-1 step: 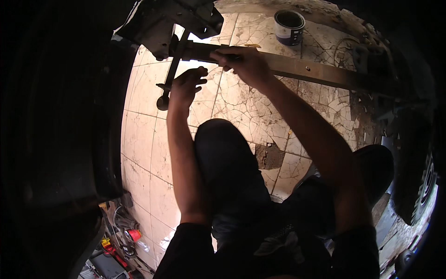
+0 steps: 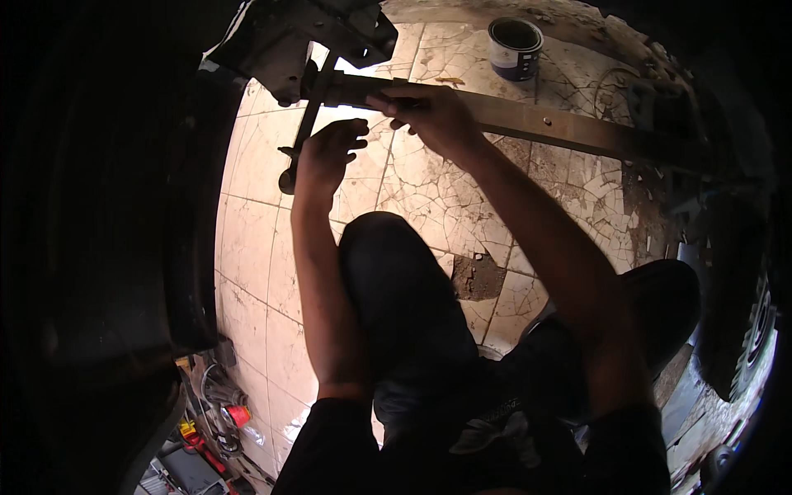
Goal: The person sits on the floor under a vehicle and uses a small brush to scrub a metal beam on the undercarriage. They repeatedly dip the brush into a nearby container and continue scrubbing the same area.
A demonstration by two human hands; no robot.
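Observation:
A long square metal bar (image 2: 569,128) runs across the upper part of the view, from a dark metal bracket (image 2: 297,49) toward the right. My right hand (image 2: 437,120) is at the bar's darker left section, its fingers bent together. Something dark shows between them, too shadowed to make out. Close below the bracket, my left hand (image 2: 326,157) is beside a dark rod (image 2: 307,120) that slants down to a rounded end. Its fingers are loosely curled with gaps between them, and nothing shows in them. Whether its far side touches the rod is hidden.
A tin can (image 2: 516,62) stands on the cracked tile floor (image 2: 256,239) beyond the bar. Tools and a red roll (image 2: 239,415) lie at lower left. A large dark body fills the left side. My knee (image 2: 388,256) rises below my hands; a toothed wheel (image 2: 755,334) is at far right.
My right hand has shifted slightly left along the bar. My left hand and forearm have also moved a little left, and the rod's lower end looks slightly higher.

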